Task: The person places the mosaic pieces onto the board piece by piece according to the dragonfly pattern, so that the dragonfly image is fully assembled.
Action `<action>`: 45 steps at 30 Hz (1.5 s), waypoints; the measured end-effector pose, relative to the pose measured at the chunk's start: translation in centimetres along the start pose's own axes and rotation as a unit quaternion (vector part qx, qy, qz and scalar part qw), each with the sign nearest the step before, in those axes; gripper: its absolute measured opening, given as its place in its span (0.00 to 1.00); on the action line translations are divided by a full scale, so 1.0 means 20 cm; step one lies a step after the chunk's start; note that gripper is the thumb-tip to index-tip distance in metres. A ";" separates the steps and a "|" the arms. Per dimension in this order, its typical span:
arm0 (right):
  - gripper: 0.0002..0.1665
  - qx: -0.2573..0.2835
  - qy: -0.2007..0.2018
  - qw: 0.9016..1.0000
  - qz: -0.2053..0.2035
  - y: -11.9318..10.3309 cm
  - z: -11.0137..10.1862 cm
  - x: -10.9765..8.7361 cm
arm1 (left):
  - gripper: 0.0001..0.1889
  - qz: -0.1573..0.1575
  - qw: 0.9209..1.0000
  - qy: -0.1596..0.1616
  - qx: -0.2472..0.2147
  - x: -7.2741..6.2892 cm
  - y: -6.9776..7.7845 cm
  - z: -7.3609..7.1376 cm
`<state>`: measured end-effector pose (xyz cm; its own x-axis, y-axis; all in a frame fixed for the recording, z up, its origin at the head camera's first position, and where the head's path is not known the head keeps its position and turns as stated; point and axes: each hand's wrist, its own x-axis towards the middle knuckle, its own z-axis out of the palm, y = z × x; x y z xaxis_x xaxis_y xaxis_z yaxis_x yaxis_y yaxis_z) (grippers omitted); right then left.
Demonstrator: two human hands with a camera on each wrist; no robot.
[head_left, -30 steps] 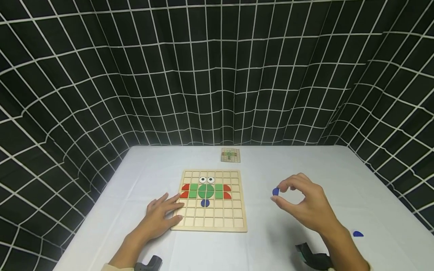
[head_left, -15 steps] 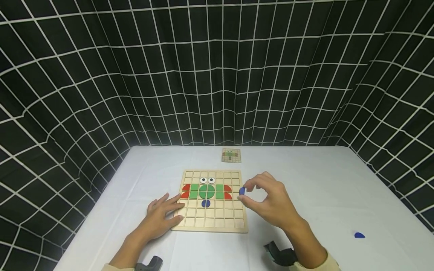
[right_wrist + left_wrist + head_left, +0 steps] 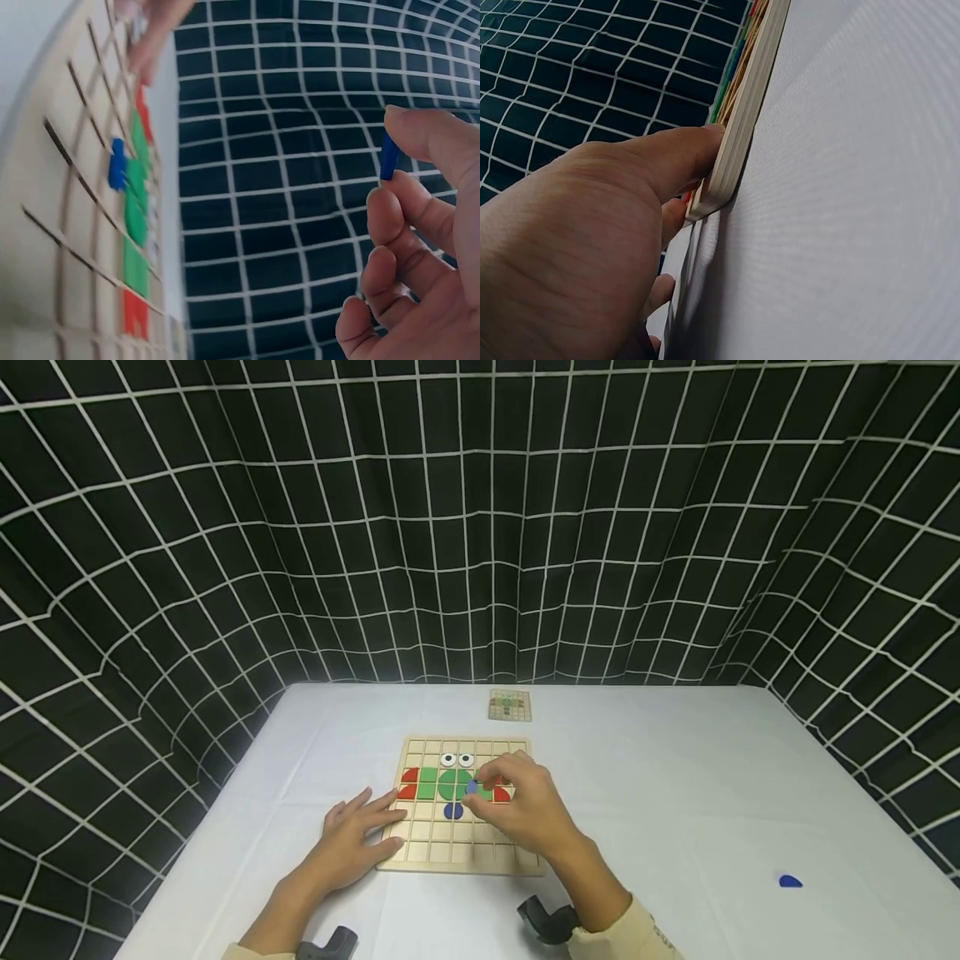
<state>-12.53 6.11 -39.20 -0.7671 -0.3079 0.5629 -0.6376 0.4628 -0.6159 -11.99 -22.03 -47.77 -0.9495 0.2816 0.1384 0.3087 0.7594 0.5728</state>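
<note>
My right hand (image 3: 528, 806) pinches a blue half-round tile (image 3: 389, 157) between thumb and index finger, above the middle of a wooden grid board (image 3: 495, 854). My left hand (image 3: 352, 843) rests on the board's left edge with its fingers spread. In the left wrist view the thumb touches the board's rim (image 3: 742, 135). On the board lie white eye discs (image 3: 457, 760), green tiles (image 3: 427, 783), red tiles (image 3: 408, 783) and two blue half-rounds (image 3: 453, 811) forming a circle. The right hand hides part of the green and red tiles on the right side.
Another blue half-round tile (image 3: 791, 882) lies on the white tablecloth (image 3: 675, 777) at the right. Behind the board is a small pattern card (image 3: 510, 705). A black cloth with white grid lines (image 3: 480, 527) hangs around the table's back and sides.
My right hand has carried the blue half-round tile leftward, from beside the board to above its middle. The left hand has stayed on the board's edge.
</note>
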 end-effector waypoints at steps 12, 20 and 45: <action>0.11 0.002 -0.048 0.998 0.040 0.07 0.22 -0.01 | 0.22 0.011 1.000 0.003 0.001 0.00 -0.02 0.00; 0.10 0.026 -0.082 0.995 0.044 0.14 0.29 -0.03 | 0.22 0.005 1.000 0.000 0.004 -0.01 -0.01 -0.01; 0.13 -0.080 -0.170 0.977 0.097 0.19 0.35 -0.07 | 0.22 0.006 1.000 0.001 0.005 0.00 -0.01 -0.01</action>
<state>-14.39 2.39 -46.10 -0.8688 -0.4481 0.2109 -0.4796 0.6551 -0.5838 -11.96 -22.22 -47.76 -0.9461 0.2892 0.1458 0.3197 0.7618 0.5634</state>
